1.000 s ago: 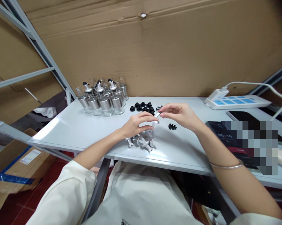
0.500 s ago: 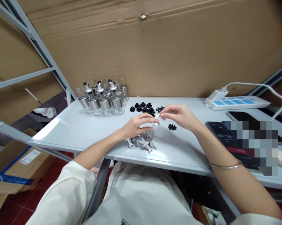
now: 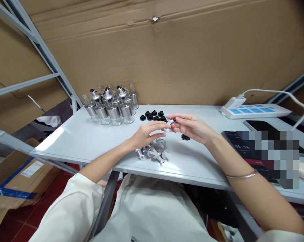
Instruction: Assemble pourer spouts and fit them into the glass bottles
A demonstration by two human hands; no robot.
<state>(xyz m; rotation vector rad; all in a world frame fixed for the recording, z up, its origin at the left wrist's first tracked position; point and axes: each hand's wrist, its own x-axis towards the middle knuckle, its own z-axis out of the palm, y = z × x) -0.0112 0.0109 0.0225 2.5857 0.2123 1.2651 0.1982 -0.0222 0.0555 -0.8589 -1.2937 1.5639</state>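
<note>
My left hand (image 3: 149, 132) is closed on a silver pourer spout (image 3: 168, 127), held just above the table. My right hand (image 3: 192, 127) meets it from the right, its thumb and fingers pinched near the spout's upper end. A small black piece (image 3: 173, 120) shows between the right fingertips, against the spout; its exact shape is partly hidden. Below the hands lies a loose pile of silver pourer spouts (image 3: 155, 154). Behind them sit several round black stoppers (image 3: 150, 117). Small black parts (image 3: 185, 137) lie in a cluster under the right hand, partly covered.
Glass bottles with steel sleeves (image 3: 113, 112) stand at the back left, some topped with pourers. At the right are a white power strip (image 3: 258, 111), a dark phone (image 3: 252, 124) and a device showing a timer (image 3: 239, 144). Cardboard (image 3: 152, 60) walls the back of the table (image 3: 73, 134).
My right hand has turned and its fingers have closed in around the spout's upper end, where a black piece now shows. The left hand has stayed nearly still, holding the spout.
</note>
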